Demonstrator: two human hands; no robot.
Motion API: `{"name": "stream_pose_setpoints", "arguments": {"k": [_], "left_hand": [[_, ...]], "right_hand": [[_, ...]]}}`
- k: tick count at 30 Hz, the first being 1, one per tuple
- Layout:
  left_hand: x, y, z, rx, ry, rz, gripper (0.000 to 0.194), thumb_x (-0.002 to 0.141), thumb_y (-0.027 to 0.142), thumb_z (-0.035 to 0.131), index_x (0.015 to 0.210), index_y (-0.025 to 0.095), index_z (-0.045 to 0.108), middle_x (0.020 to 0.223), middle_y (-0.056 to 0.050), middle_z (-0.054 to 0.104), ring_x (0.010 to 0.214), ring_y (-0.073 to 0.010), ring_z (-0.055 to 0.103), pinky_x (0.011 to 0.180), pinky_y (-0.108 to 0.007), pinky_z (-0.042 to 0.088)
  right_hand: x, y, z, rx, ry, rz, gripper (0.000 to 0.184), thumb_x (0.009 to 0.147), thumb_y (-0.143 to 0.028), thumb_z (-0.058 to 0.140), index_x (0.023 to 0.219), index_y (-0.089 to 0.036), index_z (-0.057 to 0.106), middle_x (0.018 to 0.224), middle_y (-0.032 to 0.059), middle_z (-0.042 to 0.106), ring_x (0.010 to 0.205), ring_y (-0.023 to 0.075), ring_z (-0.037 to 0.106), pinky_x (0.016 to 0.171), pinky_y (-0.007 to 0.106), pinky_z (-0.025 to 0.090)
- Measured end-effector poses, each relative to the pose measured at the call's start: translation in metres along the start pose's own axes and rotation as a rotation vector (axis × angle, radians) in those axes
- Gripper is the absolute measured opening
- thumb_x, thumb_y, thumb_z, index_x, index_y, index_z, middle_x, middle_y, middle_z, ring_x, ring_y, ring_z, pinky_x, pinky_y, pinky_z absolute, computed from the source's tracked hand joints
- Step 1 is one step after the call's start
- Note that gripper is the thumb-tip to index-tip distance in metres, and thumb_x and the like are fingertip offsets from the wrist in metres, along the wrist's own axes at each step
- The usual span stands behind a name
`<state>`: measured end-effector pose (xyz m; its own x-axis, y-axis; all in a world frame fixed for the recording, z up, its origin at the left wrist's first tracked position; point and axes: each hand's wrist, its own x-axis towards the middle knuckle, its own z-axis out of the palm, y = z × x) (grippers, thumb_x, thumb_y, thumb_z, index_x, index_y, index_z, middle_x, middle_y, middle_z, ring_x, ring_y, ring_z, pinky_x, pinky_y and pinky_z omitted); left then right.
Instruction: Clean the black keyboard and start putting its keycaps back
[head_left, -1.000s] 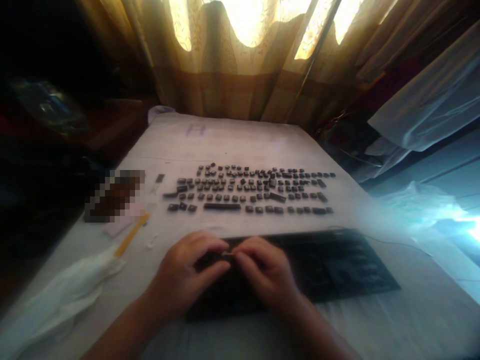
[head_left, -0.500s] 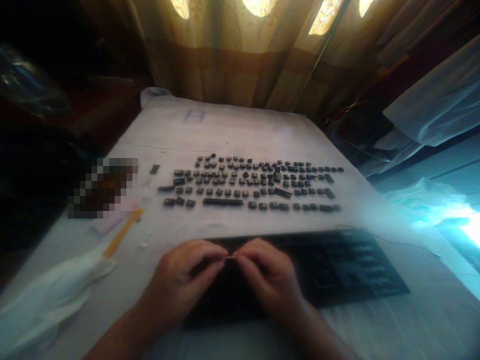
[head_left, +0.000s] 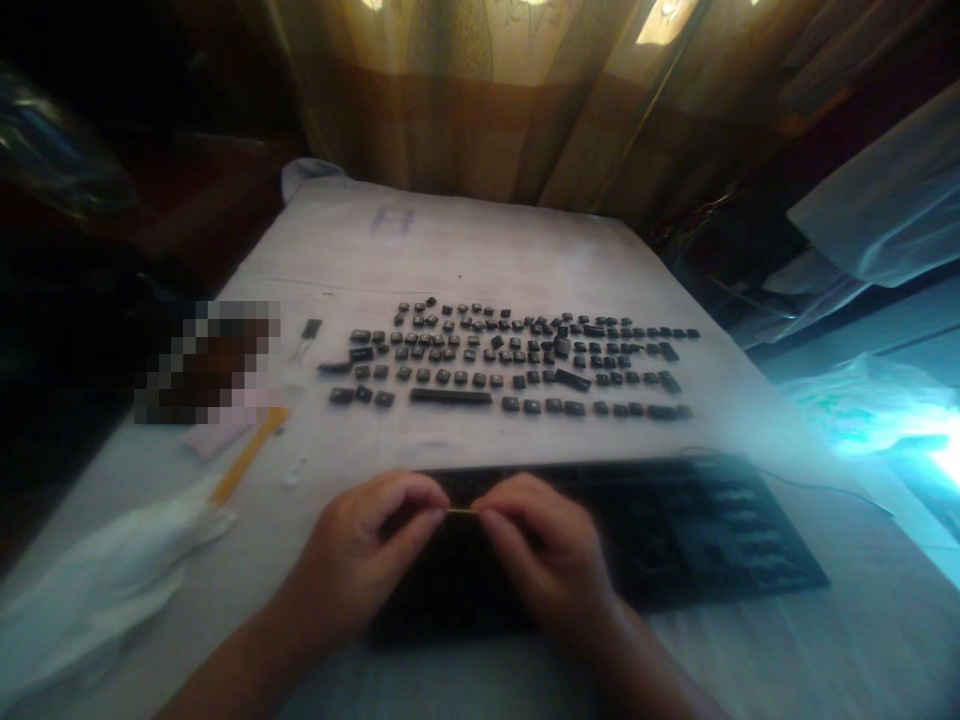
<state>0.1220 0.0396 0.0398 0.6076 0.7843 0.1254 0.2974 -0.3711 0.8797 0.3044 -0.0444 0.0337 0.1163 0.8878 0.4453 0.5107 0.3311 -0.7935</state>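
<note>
A thin, light-coloured stick is stretched between my two hands, too small to name more closely. My left hand pinches one end with thumb and fingertips. The other end sits in the closed fingertips of my right hand. Both hands are above a black keyboard base stripped of its keycaps and lying slightly askew. Beyond it, loose black keycaps lie in rough rows, with the long space bar in the nearest row.
On the left lie a crumpled white cloth, a yellow strip, a pink piece and a small dark-ended brush-like item. A blurred-out object is beside them. A cable runs off right over the white tabletop.
My fingertips have drawn slightly apart, so more of the thin stick shows between them. The whole view has shifted a little; the keycaps and keyboard base stay where they were.
</note>
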Motion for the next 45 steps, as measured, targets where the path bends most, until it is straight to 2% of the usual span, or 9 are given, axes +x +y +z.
{"name": "stream_pose_setpoints", "arguments": {"k": [12, 21, 28, 35, 39, 45], "left_hand": [[-0.005, -0.003, 0.001, -0.051, -0.004, -0.094, 0.009, 0.084, 0.027, 0.067, 0.088, 0.025, 0.075, 0.079, 0.002, 0.076, 0.071, -0.0147, 0.071, 0.065, -0.022, 0.057], [-0.001, -0.004, 0.003, -0.099, 0.022, 0.055, 0.009, 0.084, 0.018, 0.067, 0.083, 0.024, 0.073, 0.078, 0.002, 0.074, 0.071, -0.0138, 0.07, 0.067, -0.022, 0.057], [-0.003, -0.005, 0.006, -0.118, 0.035, 0.108, 0.009, 0.088, 0.016, 0.066, 0.085, 0.023, 0.071, 0.08, 0.003, 0.073, 0.072, -0.0118, 0.07, 0.067, -0.019, 0.055], [-0.006, -0.007, 0.011, 0.077, 0.113, 0.269, 0.011, 0.094, 0.015, 0.058, 0.086, 0.022, 0.063, 0.077, 0.003, 0.067, 0.07, -0.0096, 0.065, 0.065, -0.017, 0.052], [-0.008, -0.01, 0.013, 0.171, 0.111, 0.342, 0.012, 0.098, 0.018, 0.051, 0.087, 0.021, 0.057, 0.077, 0.001, 0.061, 0.068, -0.0108, 0.061, 0.063, -0.019, 0.05], [-0.01, -0.009, 0.012, 0.22, 0.093, 0.392, 0.016, 0.097, 0.013, 0.044, 0.086, 0.022, 0.05, 0.074, 0.001, 0.055, 0.064, -0.0118, 0.055, 0.059, -0.022, 0.046]], "right_hand": [[0.0, 0.003, 0.0, -0.027, -0.037, -0.003, 0.014, 0.09, -0.009, 0.06, 0.086, -0.018, 0.07, 0.076, 0.0027, 0.072, 0.069, 0.0141, 0.067, 0.061, 0.023, 0.054], [0.0, 0.002, -0.001, -0.013, -0.098, 0.022, 0.016, 0.092, -0.011, 0.058, 0.085, -0.019, 0.069, 0.075, 0.0029, 0.071, 0.069, 0.0148, 0.067, 0.062, 0.025, 0.053], [-0.004, 0.002, 0.003, 0.079, -0.067, 0.089, 0.015, 0.093, -0.013, 0.059, 0.083, -0.019, 0.07, 0.073, 0.0012, 0.071, 0.065, 0.0129, 0.066, 0.06, 0.023, 0.052], [-0.004, -0.001, 0.005, 0.128, -0.082, 0.15, 0.017, 0.093, -0.017, 0.06, 0.079, -0.02, 0.07, 0.071, 0.0004, 0.071, 0.063, 0.0127, 0.065, 0.061, 0.023, 0.052], [-0.006, -0.001, 0.007, 0.137, -0.103, 0.139, 0.019, 0.094, -0.019, 0.06, 0.078, -0.019, 0.069, 0.069, 0.0004, 0.069, 0.062, 0.0128, 0.064, 0.06, 0.023, 0.051], [-0.005, -0.003, 0.009, 0.182, -0.123, 0.133, 0.017, 0.094, -0.02, 0.061, 0.079, -0.02, 0.07, 0.072, 0.001, 0.071, 0.065, 0.0131, 0.065, 0.061, 0.023, 0.053]]}}
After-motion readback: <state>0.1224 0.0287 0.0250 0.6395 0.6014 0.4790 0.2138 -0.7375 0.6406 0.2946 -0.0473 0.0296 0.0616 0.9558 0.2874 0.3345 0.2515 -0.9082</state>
